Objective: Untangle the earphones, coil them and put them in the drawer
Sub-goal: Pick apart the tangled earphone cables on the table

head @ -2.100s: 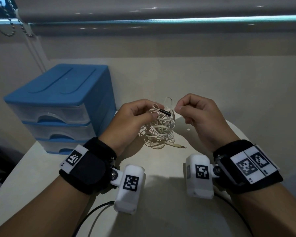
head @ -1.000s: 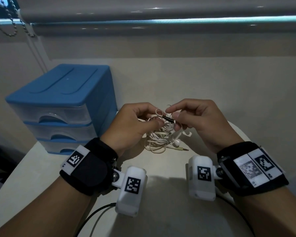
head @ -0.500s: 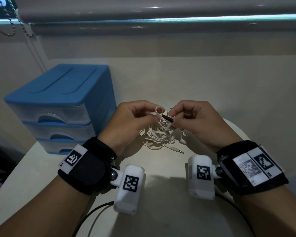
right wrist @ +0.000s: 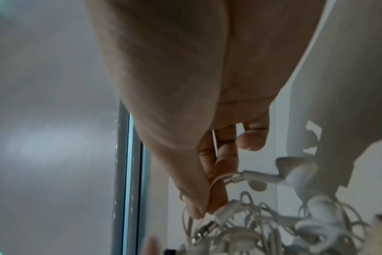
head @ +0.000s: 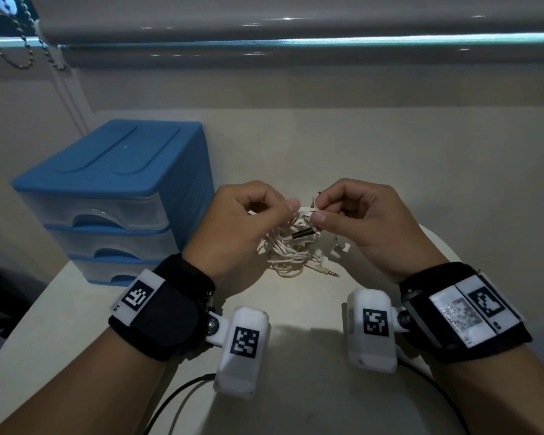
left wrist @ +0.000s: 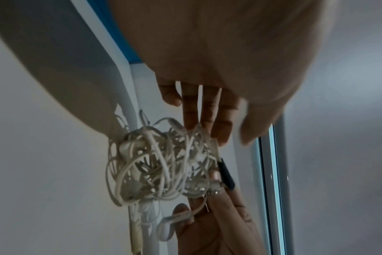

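- In the head view, we saw our left hand point(head: 233, 224) and our right hand point(head: 368, 221) raised close together above the pale surface point(head: 296, 387), each grip pinching a strand at the top of the white earphones point(head: 291, 251).
- The tangled earphones hung between the two hands just over the surface, with a small black sleeve point(head: 302, 232) near the top of the bundle and the jack plug point(head: 327, 271) sticking out low on the right.
- A blue drawer unit point(head: 113, 196) stood on the surface to the left of the hands, and all three of its clear drawers looked pushed in.
- Behind it all ran a window blind point(head: 296, 23), with a bead chain point(head: 16, 42) hanging at the upper left.
- In the left wrist view, we saw the left fingers point(left wrist: 207, 112) reaching down into the top of the knotted wire, strands running between them, while an earbud point(left wrist: 166, 229) dangled at the bottom against the other hand.
- In the right wrist view, we saw the right thumb and forefinger pressed together on a loop of thin wire, with one earbud point(right wrist: 294, 176) jutting out beside them and the rest of the tangle lying below.
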{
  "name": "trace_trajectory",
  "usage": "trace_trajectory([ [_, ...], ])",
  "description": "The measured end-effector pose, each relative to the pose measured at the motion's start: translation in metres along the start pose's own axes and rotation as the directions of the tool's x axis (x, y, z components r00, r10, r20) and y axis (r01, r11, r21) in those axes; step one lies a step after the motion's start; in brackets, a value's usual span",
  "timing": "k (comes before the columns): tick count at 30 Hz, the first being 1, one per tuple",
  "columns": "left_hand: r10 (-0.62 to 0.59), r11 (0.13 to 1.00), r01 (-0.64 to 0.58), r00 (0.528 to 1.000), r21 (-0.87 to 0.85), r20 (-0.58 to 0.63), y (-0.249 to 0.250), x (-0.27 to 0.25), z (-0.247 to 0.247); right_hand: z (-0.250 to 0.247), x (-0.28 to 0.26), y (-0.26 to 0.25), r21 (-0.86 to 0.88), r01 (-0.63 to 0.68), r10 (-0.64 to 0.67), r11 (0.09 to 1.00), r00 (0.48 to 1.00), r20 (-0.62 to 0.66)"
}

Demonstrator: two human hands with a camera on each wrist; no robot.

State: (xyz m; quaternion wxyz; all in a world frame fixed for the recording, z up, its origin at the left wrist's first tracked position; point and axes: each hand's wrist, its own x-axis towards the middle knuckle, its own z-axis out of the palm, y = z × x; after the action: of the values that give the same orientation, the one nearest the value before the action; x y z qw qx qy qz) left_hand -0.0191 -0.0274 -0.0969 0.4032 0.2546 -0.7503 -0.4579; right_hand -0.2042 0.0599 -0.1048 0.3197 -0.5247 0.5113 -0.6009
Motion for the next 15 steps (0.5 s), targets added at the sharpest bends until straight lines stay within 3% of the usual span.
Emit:
trace_trajectory([
  [6, -0.014, 1.000, 0.014, 0.997, 0.010, 0.082, -0.0073, 0.0030, 0.0013, -0.0022, 0.0016, 0.0016, -0.033, 0.040, -0.039, 0.999, 0.999, 0.017],
  [13, -0.114, 0.987, 0.124, 0.989, -0.105, 0.097, -0.0032, -0.0007, 0.0067, 0.0008, -0.0004, -0.0007, 0.000, 0.028, -0.028, 1.000, 1.000, 0.011],
  [15, -0.159, 0.956, 0.179, 0.982, -0.231, 0.103, -0.0026, -0.0030, 0.0098, 0.0012, -0.0003, -0.0008, 0.015, 0.026, -0.026, 1.000, 1.000, 0.010],
])
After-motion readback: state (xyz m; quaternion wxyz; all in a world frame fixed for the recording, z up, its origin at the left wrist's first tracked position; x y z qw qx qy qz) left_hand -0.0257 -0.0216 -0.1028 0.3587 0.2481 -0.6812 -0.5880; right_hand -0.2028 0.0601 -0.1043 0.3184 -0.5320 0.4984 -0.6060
